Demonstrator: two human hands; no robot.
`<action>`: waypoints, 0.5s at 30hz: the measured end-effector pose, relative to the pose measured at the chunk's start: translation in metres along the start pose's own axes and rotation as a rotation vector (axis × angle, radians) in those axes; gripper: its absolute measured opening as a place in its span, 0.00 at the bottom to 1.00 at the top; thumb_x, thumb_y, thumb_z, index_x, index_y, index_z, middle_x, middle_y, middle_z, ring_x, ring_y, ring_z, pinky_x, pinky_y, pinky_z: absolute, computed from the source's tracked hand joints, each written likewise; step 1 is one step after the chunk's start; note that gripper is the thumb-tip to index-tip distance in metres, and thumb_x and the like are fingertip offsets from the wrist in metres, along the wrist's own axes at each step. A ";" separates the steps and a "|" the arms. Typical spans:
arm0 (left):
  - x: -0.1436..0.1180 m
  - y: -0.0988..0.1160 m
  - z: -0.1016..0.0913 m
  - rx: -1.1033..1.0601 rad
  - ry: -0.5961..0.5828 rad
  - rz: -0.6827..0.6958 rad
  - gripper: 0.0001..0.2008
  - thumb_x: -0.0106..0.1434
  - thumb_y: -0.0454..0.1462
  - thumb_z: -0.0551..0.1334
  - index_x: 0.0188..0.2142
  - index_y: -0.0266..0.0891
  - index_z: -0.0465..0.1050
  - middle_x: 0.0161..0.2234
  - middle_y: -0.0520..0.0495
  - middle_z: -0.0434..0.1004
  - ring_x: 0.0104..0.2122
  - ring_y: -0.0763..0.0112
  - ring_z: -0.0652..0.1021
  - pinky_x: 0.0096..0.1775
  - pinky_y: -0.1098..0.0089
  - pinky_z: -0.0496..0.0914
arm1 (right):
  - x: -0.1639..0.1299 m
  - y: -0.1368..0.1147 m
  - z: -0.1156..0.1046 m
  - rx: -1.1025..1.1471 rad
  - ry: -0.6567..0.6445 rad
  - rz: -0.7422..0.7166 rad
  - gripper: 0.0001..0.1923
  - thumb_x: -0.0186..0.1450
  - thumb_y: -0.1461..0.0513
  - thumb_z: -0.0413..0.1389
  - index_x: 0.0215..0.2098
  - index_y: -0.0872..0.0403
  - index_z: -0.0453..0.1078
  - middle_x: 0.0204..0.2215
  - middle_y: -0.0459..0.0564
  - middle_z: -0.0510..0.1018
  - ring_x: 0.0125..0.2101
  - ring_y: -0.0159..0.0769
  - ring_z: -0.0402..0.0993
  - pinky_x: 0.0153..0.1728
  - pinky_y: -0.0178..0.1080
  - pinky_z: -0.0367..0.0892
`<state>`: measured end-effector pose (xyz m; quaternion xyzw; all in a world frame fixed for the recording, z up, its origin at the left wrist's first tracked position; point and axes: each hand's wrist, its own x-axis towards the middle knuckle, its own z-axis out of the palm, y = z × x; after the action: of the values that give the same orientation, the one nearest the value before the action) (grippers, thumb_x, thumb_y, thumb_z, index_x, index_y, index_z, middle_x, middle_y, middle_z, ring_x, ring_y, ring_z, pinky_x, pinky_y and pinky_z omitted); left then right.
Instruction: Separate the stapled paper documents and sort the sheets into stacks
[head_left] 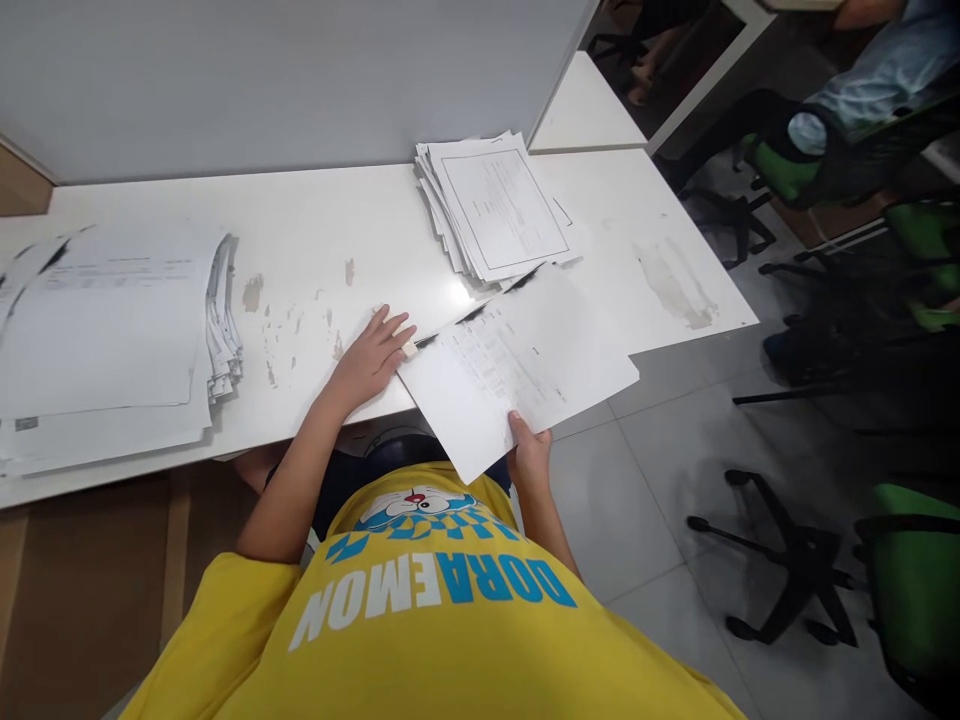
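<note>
A printed sheet of paper [517, 350] lies tilted over the front edge of the white desk, its near part hanging past the edge. My right hand [531, 450] grips its near side, thumb on top and the other fingers hidden underneath. Flat on the desk by the sheet's left corner rests my left hand [371, 360], fingers spread and holding nothing. Just behind the sheet is a stack of papers [502, 205], the top page printed with a framed border. A thicker paper pile [105, 340] sits on the left of the desk.
The white desk [300, 230] has worn, stained patches and backs onto a grey partition [285, 80]. A cardboard box [22, 182] stands at the far left. On the right are a green office chair [915, 590] with a wheeled base and a seated person [885, 80].
</note>
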<state>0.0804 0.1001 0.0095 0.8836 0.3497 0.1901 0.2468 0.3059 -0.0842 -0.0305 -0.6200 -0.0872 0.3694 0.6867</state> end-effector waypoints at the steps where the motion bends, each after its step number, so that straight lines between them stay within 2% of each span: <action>1: -0.001 0.001 0.001 0.017 -0.006 -0.002 0.26 0.74 0.49 0.45 0.66 0.46 0.61 0.70 0.50 0.56 0.72 0.59 0.47 0.68 0.53 0.54 | 0.000 0.000 0.000 -0.008 0.006 0.002 0.34 0.51 0.54 0.68 0.53 0.58 0.71 0.51 0.60 0.79 0.56 0.49 0.74 0.61 0.53 0.67; 5: -0.004 0.004 0.003 0.102 -0.022 0.039 0.26 0.73 0.49 0.49 0.66 0.45 0.60 0.70 0.48 0.55 0.72 0.57 0.47 0.68 0.52 0.56 | 0.002 -0.002 -0.005 -0.056 0.034 -0.009 0.34 0.50 0.54 0.69 0.51 0.59 0.72 0.50 0.60 0.80 0.54 0.50 0.75 0.61 0.54 0.66; 10: -0.006 -0.004 0.003 0.111 -0.039 0.083 0.26 0.73 0.48 0.49 0.67 0.45 0.59 0.70 0.46 0.55 0.72 0.56 0.47 0.68 0.51 0.56 | 0.017 -0.010 -0.014 -0.208 -0.045 -0.082 0.29 0.52 0.53 0.67 0.48 0.60 0.74 0.47 0.59 0.81 0.54 0.50 0.75 0.60 0.53 0.67; 13: -0.009 -0.004 0.006 0.086 -0.034 0.078 0.28 0.72 0.48 0.50 0.68 0.45 0.56 0.71 0.45 0.53 0.72 0.56 0.47 0.69 0.50 0.52 | 0.045 -0.038 -0.020 -0.334 0.011 -0.169 0.26 0.48 0.56 0.68 0.43 0.58 0.76 0.45 0.58 0.82 0.51 0.54 0.76 0.56 0.56 0.70; 15: -0.014 0.003 0.005 0.089 -0.003 0.081 0.30 0.71 0.48 0.52 0.69 0.44 0.53 0.71 0.43 0.52 0.72 0.55 0.46 0.69 0.49 0.50 | 0.081 -0.068 -0.022 -0.416 0.052 -0.251 0.21 0.47 0.58 0.67 0.38 0.55 0.77 0.43 0.58 0.82 0.49 0.56 0.77 0.51 0.57 0.73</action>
<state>0.0752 0.0870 0.0054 0.9074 0.3215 0.1826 0.1999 0.4039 -0.0486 -0.0002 -0.7416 -0.2203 0.2391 0.5867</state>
